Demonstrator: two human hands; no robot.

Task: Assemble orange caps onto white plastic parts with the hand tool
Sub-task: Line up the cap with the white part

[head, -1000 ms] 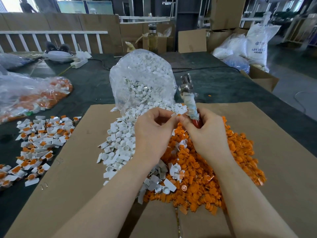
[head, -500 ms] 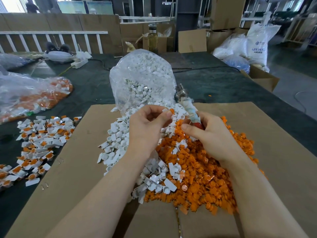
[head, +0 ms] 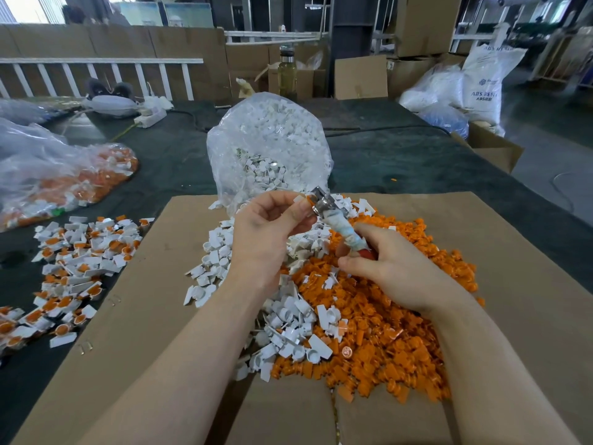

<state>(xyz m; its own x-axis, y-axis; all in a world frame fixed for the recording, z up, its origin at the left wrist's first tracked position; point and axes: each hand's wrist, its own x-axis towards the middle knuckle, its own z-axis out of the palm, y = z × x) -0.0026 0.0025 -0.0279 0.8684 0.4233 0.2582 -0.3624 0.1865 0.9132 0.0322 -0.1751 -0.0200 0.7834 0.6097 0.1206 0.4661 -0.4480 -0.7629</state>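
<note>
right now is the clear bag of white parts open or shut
Open. The bag lies with its mouth toward the cardboard, and white parts spill from it onto the sheet beside the orange caps.

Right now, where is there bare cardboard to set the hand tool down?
Bare cardboard sheet lies right of the orange caps, and more lies between the loose white parts and the assembled pieces. The middle is crowded: both heaps, the bag of white parts, both hands.

Left hand [head: 269, 226] raised off pile, pinching white part [head: 300, 199] with cap against metal head of tool [head: 333, 220]; tool tilted left in right hand [head: 385, 268].
</note>
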